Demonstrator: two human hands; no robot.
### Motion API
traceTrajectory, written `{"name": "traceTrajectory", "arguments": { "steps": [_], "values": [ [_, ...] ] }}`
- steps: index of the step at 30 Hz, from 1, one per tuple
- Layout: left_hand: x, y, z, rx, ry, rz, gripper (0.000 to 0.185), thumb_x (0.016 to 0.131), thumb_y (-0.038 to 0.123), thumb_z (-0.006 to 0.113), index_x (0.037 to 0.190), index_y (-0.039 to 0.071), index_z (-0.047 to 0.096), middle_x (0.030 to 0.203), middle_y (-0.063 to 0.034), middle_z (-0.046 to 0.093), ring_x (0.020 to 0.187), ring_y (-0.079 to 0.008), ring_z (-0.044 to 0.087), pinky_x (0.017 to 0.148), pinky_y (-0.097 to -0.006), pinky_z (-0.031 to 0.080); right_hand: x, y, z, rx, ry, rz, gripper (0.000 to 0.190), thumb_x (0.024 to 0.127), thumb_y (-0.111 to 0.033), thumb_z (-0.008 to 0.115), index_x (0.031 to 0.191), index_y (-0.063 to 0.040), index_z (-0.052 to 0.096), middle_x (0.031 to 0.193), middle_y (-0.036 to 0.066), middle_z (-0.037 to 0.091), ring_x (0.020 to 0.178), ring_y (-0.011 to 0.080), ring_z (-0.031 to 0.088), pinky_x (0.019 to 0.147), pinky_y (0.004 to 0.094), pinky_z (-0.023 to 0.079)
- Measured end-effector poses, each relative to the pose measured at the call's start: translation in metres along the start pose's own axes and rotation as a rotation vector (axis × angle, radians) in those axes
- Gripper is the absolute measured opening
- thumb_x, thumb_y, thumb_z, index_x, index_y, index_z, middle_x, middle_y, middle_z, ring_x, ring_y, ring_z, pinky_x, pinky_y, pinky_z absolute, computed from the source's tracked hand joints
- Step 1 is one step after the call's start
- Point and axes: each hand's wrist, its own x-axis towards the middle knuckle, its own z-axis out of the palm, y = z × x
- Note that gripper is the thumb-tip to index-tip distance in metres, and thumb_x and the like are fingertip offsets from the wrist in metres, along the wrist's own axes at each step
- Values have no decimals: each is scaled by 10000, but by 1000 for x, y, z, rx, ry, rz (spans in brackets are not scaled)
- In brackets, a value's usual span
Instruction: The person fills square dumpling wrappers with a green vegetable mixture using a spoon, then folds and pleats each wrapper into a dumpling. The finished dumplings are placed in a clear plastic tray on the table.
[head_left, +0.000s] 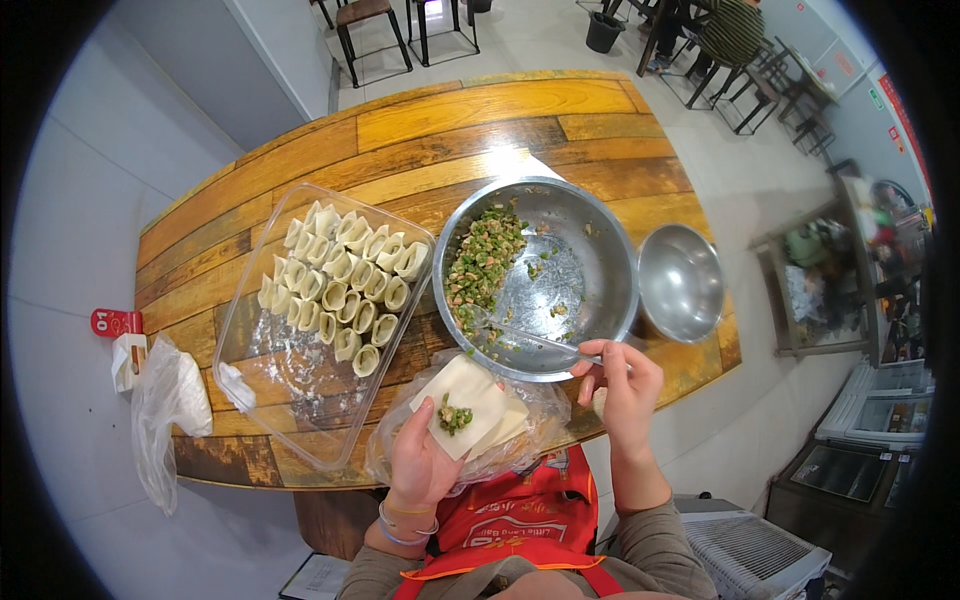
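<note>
My left hand (422, 461) holds a square dough wrapper (480, 401), with a small heap of chopped green and pink filling (454, 416) on it. In my right hand (621, 386) is the handle of a metal spoon (544, 343); its tip reaches into the filling mixture (486, 259). That mixture is piled along the left side of a large stainless steel bowl (581, 274). More wrappers (514, 418) lie beneath my left hand's wrapper, on a clear plastic bag (551, 405). To the left, a clear plastic tray (281, 420) bears rows of folded dumplings (334, 266) and scattered flour.
A smaller steel bowl (681, 281) stands right of the large one on the wooden table (480, 109). At the left edge are a plastic bag with white contents (193, 394), a small box (129, 364) and a red number tag (116, 322). A person (731, 34) sits far off among stools.
</note>
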Motion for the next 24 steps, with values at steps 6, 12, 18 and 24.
{"name": "traceTrajectory", "arguments": {
  "steps": [6, 12, 18, 24],
  "values": [
    [-1, 1, -2, -7, -27, 15, 509, 992, 274, 290, 1388, -43, 327, 1377, -206, 442, 1279, -326, 435, 1086, -426, 320, 3, 2, -9, 75, 9, 82, 314, 992, -176, 450, 977, 81, 632, 746, 154, 665, 445, 126, 540, 429, 228, 439],
    [0, 3, -3, -23, -34, 48, 498, 992, 271, 307, 1380, -40, 344, 1371, -186, 456, 1274, -311, 442, 1084, -418, 325, 1, 6, -17, 167, 22, 46, 325, 997, -185, 437, 986, 82, 623, 751, 153, 654, 451, 128, 528, 457, 249, 468],
    [-3, 8, 1, -47, -54, 50, 493, 993, 266, 309, 1385, -31, 335, 1386, -172, 437, 1282, -308, 432, 1092, -432, 318, -20, -7, -30, 130, -128, 5, 329, 1004, -173, 415, 999, 86, 618, 752, 154, 636, 485, 138, 535, 504, 252, 481],
    [-5, 8, 12, -55, -36, 122, 540, 978, 289, 278, 1380, -70, 319, 1358, -227, 447, 1260, -368, 444, 1077, -479, 329, -44, -22, -35, -433, -419, -510, 177, 883, -100, 585, 913, 47, 679, 741, 104, 636, 575, 173, 608, 531, 274, 482]
  ]
}}
